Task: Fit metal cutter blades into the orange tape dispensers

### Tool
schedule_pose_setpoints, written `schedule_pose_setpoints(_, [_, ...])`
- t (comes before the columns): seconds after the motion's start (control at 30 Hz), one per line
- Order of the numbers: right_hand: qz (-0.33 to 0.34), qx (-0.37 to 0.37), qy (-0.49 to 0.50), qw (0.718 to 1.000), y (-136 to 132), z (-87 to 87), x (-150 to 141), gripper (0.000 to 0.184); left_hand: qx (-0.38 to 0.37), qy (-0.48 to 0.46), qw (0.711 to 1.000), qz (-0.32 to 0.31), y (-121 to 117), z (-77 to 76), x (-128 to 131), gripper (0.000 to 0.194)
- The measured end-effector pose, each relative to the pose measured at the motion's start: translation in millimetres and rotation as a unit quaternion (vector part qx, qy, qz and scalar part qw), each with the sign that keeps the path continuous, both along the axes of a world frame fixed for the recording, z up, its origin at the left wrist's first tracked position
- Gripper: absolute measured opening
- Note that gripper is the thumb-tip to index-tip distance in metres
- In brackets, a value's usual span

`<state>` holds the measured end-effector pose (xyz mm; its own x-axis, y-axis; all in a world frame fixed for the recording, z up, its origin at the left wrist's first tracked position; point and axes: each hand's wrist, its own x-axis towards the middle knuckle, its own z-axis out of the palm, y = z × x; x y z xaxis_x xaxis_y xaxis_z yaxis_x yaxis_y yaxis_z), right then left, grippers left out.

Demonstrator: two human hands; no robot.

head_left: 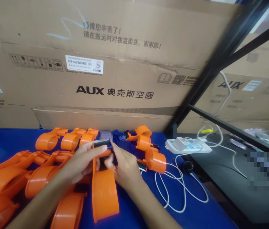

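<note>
Both hands are on an orange plastic tape dispenser (105,194) with a wide round ring at its near end. My left hand (83,160) grips its far end, thumb lying along a black roller-like part (101,143). From the other side, my right hand (127,163) closes its fingers on the same end, near a dark blue edge; the fingertips are partly hidden. To the left lie several more orange dispensers (46,141), in rows on the blue table (189,190). Several others (157,160) are grouped right of my hands, one with a black, toothed part (141,165).
A phone (106,135) lies beyond my hands, beside dark blue pieces (120,135). A white power strip (188,146) with plugs and looping white cables (184,190) is at the right. Large cardboard boxes (115,108) stand behind the table, and a black metal frame (203,70) rises at right.
</note>
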<state>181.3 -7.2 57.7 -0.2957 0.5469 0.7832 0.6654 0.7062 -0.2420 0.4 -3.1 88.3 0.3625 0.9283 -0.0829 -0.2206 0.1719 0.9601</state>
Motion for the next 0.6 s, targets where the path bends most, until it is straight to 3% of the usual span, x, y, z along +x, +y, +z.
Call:
schedule_pose_setpoints(0.23, [-0.014, 0.036, -0.009, 0.999, -2.6, -2.4, -2.4, 0.053, 0.01, -0.027, 0.999, -0.025, -1.4, 5.7, 4.3, 0.026])
schedule_pose_setpoints(0.4, [-0.009, 0.05, -0.01, 0.999, -0.4, -3.4, -1.9, 0.052, 0.005, -0.015, 1.0, -0.005, -0.5, 3.5, 0.7, 0.028])
schedule_pose_setpoints(0.6, [0.081, 0.027, 0.021, 0.996, 4.6, 9.3, 9.5, 0.044, 0.01, -0.002, 0.999, 0.037, -0.1, 7.4, -2.2, 0.029])
